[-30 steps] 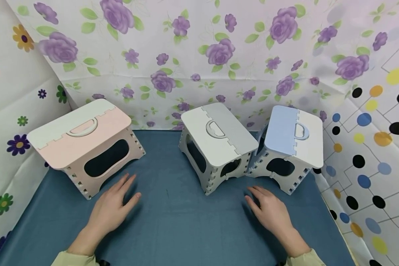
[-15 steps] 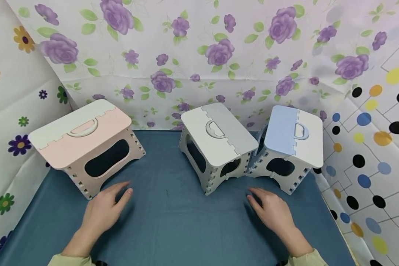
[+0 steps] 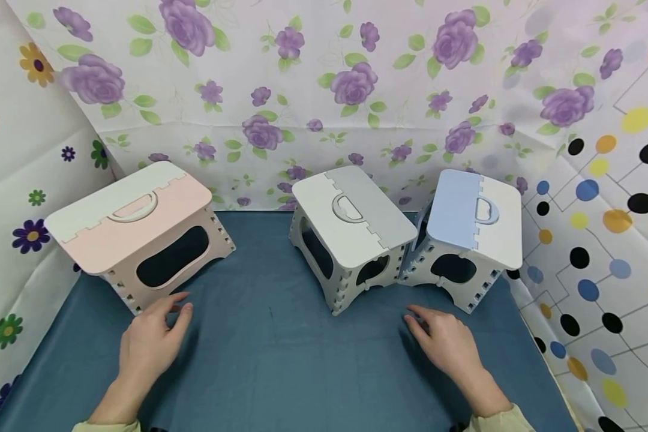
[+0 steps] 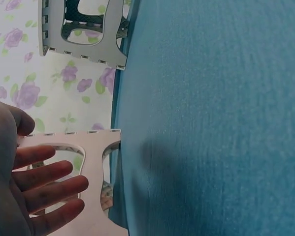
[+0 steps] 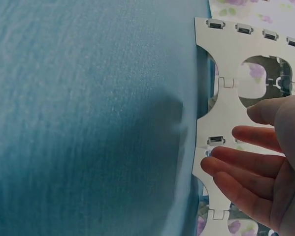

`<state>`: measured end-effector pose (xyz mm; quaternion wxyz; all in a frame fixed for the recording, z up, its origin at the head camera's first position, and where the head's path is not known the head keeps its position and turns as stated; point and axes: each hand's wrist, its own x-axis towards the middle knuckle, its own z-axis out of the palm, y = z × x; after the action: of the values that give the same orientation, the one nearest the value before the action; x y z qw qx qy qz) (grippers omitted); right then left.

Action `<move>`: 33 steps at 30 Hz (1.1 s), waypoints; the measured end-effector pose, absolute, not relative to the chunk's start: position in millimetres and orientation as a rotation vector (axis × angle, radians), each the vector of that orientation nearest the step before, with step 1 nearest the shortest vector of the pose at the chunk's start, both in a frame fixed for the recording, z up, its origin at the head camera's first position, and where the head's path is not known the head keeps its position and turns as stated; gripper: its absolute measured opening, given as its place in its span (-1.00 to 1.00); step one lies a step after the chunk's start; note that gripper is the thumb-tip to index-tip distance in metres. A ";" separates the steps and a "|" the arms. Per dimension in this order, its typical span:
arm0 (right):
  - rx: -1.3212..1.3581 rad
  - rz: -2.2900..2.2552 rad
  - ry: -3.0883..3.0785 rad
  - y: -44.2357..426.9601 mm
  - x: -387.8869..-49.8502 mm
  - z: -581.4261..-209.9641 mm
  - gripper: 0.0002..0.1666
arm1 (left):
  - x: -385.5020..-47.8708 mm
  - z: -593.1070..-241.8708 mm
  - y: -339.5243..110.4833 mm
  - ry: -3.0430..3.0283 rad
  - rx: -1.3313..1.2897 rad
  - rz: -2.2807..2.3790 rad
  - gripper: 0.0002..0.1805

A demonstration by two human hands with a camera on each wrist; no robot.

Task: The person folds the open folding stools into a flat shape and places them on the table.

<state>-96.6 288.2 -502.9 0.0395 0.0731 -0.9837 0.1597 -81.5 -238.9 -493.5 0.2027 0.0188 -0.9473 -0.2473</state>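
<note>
Three folding step stools stand unfolded on a blue cloth. At the left is a pink and white stool (image 3: 173, 201); in the middle, a grey and white stool (image 3: 324, 198); to its right, a blue and white stool (image 3: 453, 207), whose near left corner meets the middle one. My left hand (image 3: 148, 345) hovers over the cloth just in front of the pink stool, fingers loosely bent and holding nothing. Before the blue stool my right hand (image 3: 448, 345) hangs likewise, with nothing in it. Both wrist views show relaxed fingers (image 4: 53, 191) apart from the stools.
The blue cloth (image 3: 281, 372) covers the tabletop. A curtain with purple roses (image 3: 313, 78) hangs right behind the stools. White sheets with flowers (image 3: 21, 180) and with coloured dots (image 3: 599, 270) close off the left and right sides.
My left hand has drawn left and slightly back, its fingers bending more. My right hand has shifted only slightly. The stools have not moved; the head view has turned a little.
</note>
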 end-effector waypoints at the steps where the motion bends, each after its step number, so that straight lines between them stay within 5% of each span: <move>1: 0.219 0.486 -3.018 288.3 -96.6 -502.5 -0.62 | -80.7 -493.0 -239.7 -2.636 0.069 -0.690 -0.69; 11: 0.200 0.477 -2.993 292.8 -98.5 -497.5 -0.61 | -76.4 -494.3 -255.5 -2.367 0.252 -0.724 -0.88; 18: 0.190 0.486 -2.996 293.6 -98.8 -495.6 -0.61 | -74.7 -502.2 -262.3 -2.049 0.294 -0.828 -0.74; 24: 0.192 0.485 -2.994 294.4 -99.3 -494.9 -0.62 | -81.1 -503.7 -256.6 -1.851 0.471 -0.995 -0.39; 29: 0.197 0.501 -2.997 295.5 -98.9 -495.8 -0.61 | -93.5 -499.4 -246.9 -1.779 0.730 -1.300 0.12; 33: 0.206 0.503 -2.989 296.4 -99.0 -497.7 -0.62 | -104.2 -497.5 -243.4 -1.723 0.886 -1.453 0.24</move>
<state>-99.0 296.4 -497.7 0.0520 0.0679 -0.9825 0.1653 -104.2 -243.4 -497.5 0.3522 0.3426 -0.6658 -0.5615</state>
